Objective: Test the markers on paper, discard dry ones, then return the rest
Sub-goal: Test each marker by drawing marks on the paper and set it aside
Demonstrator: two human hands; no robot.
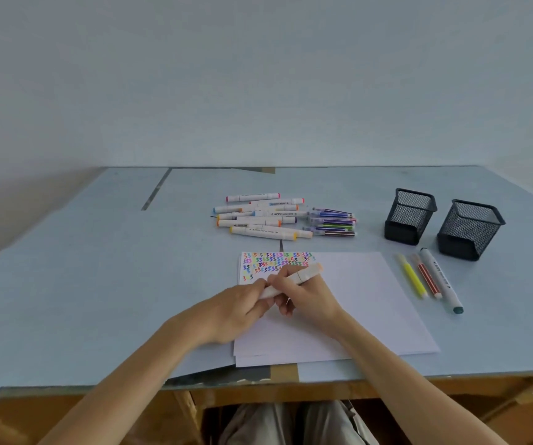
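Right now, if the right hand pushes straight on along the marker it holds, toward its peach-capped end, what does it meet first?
Probably nothing on the paper itself. The right hand holds the marker pointing up-right, so the line crosses blank sheet toward the two mesh cups. Depth is unclear; it may pass left of them.

Pale blue table point(66, 284) against pale wall point(258, 75); wooden frame point(291, 391) beneath.

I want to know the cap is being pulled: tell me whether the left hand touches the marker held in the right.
Touching. The head view shows the left hand's fingers pinching the lower end of the peach-tipped marker, while the right hand grips its barrel above the paper.
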